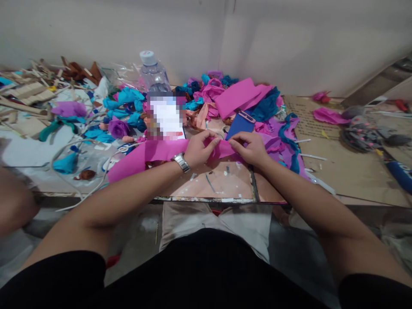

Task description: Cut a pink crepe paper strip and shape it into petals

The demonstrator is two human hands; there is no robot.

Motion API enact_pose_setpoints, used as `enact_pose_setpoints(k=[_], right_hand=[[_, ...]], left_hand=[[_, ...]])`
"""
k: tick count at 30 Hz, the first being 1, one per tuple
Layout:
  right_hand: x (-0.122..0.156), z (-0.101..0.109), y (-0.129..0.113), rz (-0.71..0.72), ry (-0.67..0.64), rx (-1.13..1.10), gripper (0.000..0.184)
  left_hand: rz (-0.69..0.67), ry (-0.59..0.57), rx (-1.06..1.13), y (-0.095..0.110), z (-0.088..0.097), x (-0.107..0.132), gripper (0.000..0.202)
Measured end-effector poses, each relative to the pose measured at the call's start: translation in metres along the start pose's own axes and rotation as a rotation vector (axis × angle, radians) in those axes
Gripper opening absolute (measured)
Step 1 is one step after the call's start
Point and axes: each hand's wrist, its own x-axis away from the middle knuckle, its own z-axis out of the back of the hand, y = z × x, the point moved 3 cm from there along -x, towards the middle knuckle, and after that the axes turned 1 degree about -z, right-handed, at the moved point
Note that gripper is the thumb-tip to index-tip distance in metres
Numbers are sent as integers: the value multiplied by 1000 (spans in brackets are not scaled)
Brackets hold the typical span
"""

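Observation:
A long strip of pink crepe paper [138, 156] stretches across the near part of the table. My left hand [200, 149] pinches its upper edge between thumb and fingers; a metal watch circles that wrist. A short way to the right, my right hand [248, 146] pinches the same strip near its right end. Between the two hands the paper is drawn out and slightly ruffled. Just beyond my right hand lies a dark blue rectangular piece [240, 125] with a pink clip-like item [247, 116] on it. A folded pink paper sheet [238, 96] rests behind that.
A capped clear bottle [156, 75] stands at the back, behind a partly blurred phone-like screen [167, 116]. Crumpled blue and purple paper [128, 98] heaps around it. Wood scraps [28, 92] lie far left; a white cable [61, 154] loops nearby. Cardboard [309, 137] covers the right side.

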Motion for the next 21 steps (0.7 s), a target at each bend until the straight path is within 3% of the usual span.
enact_pose_setpoints(k=[6,16,19,21], right_hand=[[3,-9,-8,21,-39,-8,34],[0,2,-3,11,42,56,31],[1,-1,-5,41,21,35,30],[2,-4,-7,79,-9,24,29]], left_hand=[[-49,-47,17,2,-2,1,22],[-5,72,-24,-9,4,-8,30],[-82,80,-9,-2,7,-6,30],[-187,0,-40,7,5,-4,29]])
